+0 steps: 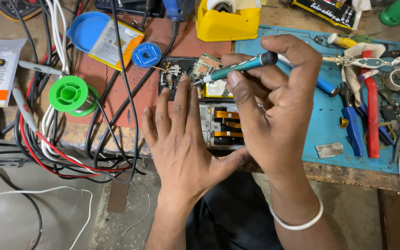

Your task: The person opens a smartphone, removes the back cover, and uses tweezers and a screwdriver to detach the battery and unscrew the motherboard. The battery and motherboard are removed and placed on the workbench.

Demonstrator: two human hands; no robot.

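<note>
An opened phone (218, 121) lies on the bench, its circuit board and orange ribbon cables bare. My left hand (181, 143) rests flat on it, fingers spread, fingertips pressing near the camera end. My right hand (274, 97) grips a teal screwdriver (241, 67). Its tip touches the board just past my left middle fingertip. A silver bangle (297, 222) circles my right wrist.
A green solder spool (70, 95) and tangled cables (61, 148) lie at the left. A phone battery (114, 44), blue lid (85, 28) and small blue reel (146, 54) sit behind. A yellow tape dispenser (228, 23) stands at the back. Pliers and tweezers (371, 111) crowd the blue mat (325, 129).
</note>
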